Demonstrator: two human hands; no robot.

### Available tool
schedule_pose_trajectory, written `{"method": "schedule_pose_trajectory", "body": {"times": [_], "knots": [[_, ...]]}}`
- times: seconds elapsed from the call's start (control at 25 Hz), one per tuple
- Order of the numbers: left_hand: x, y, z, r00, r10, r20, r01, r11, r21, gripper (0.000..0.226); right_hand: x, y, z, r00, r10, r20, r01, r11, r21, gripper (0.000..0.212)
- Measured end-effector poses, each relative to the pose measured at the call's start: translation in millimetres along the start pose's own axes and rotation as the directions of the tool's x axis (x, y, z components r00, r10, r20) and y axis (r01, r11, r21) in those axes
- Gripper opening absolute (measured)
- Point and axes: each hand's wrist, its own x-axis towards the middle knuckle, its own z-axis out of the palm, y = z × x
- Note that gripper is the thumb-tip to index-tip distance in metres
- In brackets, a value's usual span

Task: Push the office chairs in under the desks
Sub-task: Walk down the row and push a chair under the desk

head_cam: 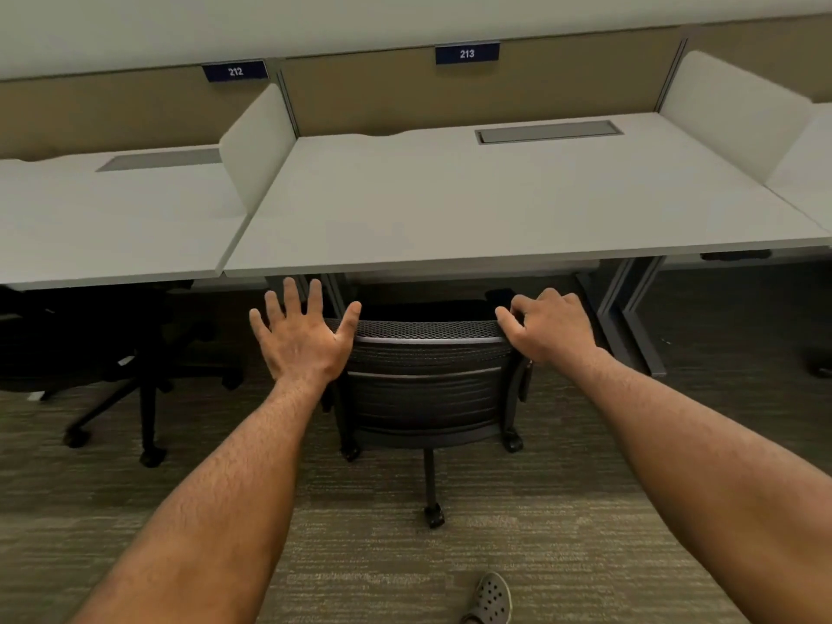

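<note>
A black mesh-backed office chair (425, 380) stands in front of the white desk (472, 209) marked 213, its seat under the desk edge and its backrest just outside. My left hand (301, 335) is spread flat with fingers apart at the left top corner of the backrest, thumb touching the top rail. My right hand (549, 326) curls over the right top corner of the backrest, fingers closed on the rail. A second black office chair (112, 353) sits under the desk (112, 227) marked 212 at the left, its wheeled base sticking out.
White divider panels (256, 141) separate the desks. Grey desk legs (630, 317) stand right of the chair. The floor is striped carpet (517, 556). A foot in a grey perforated clog (490, 601) shows at the bottom. A dark wheel (821, 367) shows at the far right.
</note>
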Motion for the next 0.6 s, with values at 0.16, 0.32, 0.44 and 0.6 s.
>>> {"method": "schedule_pose_trajectory", "body": {"times": [0.16, 0.32, 0.44, 0.6], "knots": [[22.9, -11.5, 0.3, 0.997, 0.012, 0.079, -0.003, 0.994, -0.108, 0.102, 0.0, -9.9, -0.9, 1.0, 0.024, -0.015, -0.024, 0.999, 0.024, 0.055], [41.9, -0.2, 2.5, 0.996, 0.038, 0.081, -0.026, 0.989, -0.145, 0.112, 11.3, 2.1, -0.4, 0.998, 0.058, -0.023, -0.057, 0.998, 0.036, 0.058], [49.2, 9.5, 5.7, 0.997, 0.028, 0.075, -0.016, 0.987, -0.16, 0.118, 25.4, 12.6, -1.0, 0.998, 0.047, -0.029, -0.045, 0.998, 0.045, 0.057], [58.6, 21.3, 9.5, 0.996, 0.027, 0.085, -0.012, 0.985, -0.17, 0.117, 48.0, 24.4, 2.9, 0.999, 0.021, -0.034, -0.019, 0.998, 0.052, 0.054]]}}
